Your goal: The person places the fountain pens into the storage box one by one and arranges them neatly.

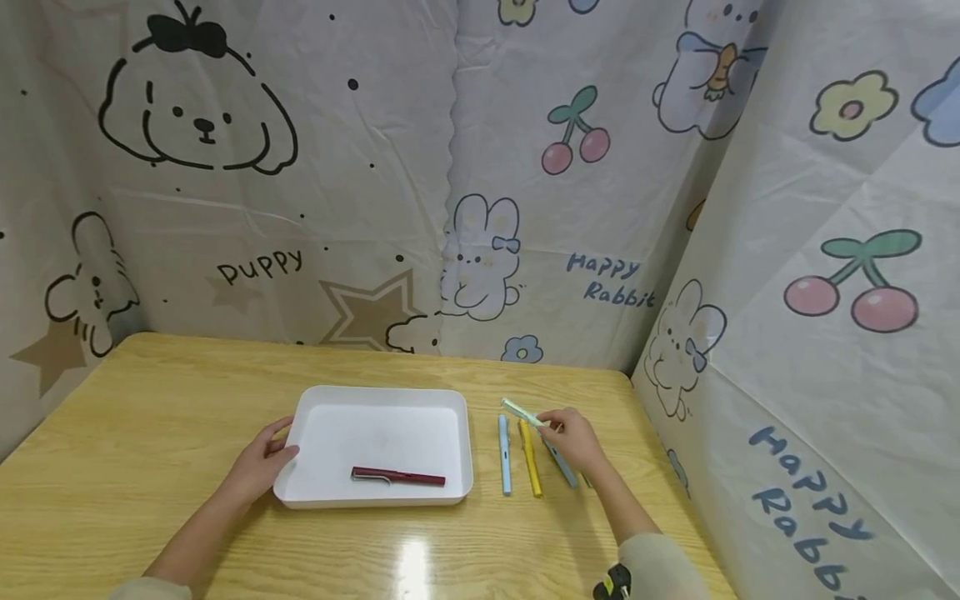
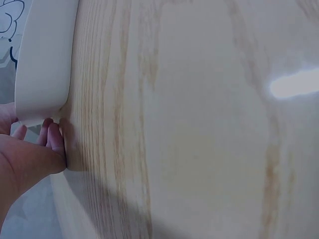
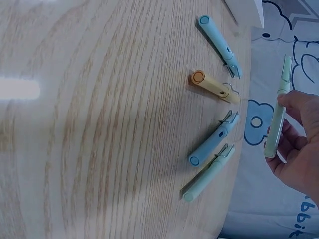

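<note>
My right hand [image 1: 572, 437] pinches a light green pen [image 3: 279, 109] between thumb and fingers, raised above the table. Below it lie a light blue pen [image 1: 505, 454], a yellow pen [image 1: 530, 458] and a blue-grey pen [image 1: 561, 465]. Another light green pen [image 3: 209, 174] shows in the right wrist view; the hand hides most of it from the head camera. At the left, my left hand [image 1: 258, 467] holds the side of a white tray [image 1: 375, 502], thumb at the rim, fingers low against the wall. A dark red pen [image 1: 399, 477] lies inside the tray, near its front.
The wooden table [image 1: 150, 433] carries the tray and the row of pens to its right. Printed cloth [image 1: 375, 208] hangs behind the table, and another cloth wall [image 1: 840, 375] borders it on the right.
</note>
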A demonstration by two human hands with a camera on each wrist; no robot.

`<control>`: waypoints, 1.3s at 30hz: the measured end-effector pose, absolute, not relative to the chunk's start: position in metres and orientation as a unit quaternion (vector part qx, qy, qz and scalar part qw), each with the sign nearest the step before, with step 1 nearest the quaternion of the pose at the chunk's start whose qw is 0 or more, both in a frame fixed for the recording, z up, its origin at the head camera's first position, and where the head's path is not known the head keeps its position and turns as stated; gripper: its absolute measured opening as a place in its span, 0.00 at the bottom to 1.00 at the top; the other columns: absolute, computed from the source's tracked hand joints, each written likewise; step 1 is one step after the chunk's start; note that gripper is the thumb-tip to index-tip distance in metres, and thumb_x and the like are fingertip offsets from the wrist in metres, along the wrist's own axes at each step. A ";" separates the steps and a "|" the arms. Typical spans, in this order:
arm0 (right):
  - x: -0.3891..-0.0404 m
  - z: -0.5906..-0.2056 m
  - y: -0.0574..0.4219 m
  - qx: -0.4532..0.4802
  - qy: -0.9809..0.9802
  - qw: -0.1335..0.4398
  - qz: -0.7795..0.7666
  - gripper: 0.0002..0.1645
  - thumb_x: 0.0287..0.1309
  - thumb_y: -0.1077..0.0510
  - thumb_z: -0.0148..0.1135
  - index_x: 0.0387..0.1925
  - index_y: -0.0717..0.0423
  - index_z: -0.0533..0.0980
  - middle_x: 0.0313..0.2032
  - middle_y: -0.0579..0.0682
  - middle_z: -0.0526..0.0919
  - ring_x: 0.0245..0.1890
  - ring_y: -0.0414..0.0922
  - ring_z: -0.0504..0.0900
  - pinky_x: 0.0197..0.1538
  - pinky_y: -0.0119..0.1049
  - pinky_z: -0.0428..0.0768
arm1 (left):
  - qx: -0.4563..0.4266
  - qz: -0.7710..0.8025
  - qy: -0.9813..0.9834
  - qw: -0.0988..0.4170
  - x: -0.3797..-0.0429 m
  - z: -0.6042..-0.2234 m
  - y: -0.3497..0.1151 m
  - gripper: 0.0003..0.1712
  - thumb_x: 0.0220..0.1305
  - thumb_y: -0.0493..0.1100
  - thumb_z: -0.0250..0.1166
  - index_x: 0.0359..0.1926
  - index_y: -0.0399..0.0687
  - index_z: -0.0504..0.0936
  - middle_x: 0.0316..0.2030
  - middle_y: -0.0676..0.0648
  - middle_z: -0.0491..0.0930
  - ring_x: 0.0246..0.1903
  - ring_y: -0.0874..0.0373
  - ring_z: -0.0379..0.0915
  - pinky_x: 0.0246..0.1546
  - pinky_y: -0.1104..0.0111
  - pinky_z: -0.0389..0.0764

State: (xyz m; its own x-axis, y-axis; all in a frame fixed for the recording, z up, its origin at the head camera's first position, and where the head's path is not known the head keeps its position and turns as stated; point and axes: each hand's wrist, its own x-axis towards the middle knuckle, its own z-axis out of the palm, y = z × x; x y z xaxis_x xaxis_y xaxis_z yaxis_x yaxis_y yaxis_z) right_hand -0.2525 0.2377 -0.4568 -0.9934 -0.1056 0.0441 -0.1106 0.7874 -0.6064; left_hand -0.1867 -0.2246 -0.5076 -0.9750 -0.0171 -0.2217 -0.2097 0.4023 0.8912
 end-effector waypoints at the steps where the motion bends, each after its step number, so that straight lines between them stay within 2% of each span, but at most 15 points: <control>1: -0.253 -0.457 0.236 0.060 -0.946 0.005 0.320 0.13 0.58 0.59 0.60 0.43 0.57 0.81 0.31 0.50 0.74 0.29 0.42 0.69 0.28 0.32 0.69 | -0.067 0.543 0.832 0.088 -0.187 -0.507 -0.225 0.35 0.71 0.44 0.49 0.72 0.41 0.46 0.63 0.23 0.58 0.57 0.33 0.65 0.46 0.57 0.79; 26: -0.254 -0.456 0.207 0.125 -0.939 -0.003 0.319 0.11 0.56 0.61 0.62 0.42 0.57 0.82 0.29 0.49 0.73 0.26 0.40 0.67 0.26 0.29 0.68 | -0.069 0.553 0.826 0.088 -0.187 -0.510 -0.226 0.35 0.71 0.43 0.49 0.72 0.41 0.46 0.63 0.24 0.58 0.57 0.34 0.65 0.45 0.58 0.80; 39: -0.251 -0.458 0.193 0.160 -0.944 0.004 0.290 0.12 0.57 0.58 0.62 0.42 0.55 0.82 0.29 0.48 0.75 0.25 0.39 0.69 0.25 0.28 0.69 | -0.061 0.550 0.829 0.084 -0.187 -0.512 -0.226 0.35 0.71 0.45 0.49 0.72 0.41 0.46 0.62 0.23 0.58 0.57 0.33 0.65 0.46 0.57 0.80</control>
State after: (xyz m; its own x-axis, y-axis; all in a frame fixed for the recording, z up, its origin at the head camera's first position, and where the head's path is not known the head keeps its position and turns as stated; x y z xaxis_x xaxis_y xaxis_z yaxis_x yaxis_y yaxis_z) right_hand -0.2512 0.1930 -0.4585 -0.9490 -0.2992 0.0997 -0.3035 0.7807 -0.5462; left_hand -0.1869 -0.2264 -0.5119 -0.9784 -0.0089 -0.2066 -0.1939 0.3870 0.9015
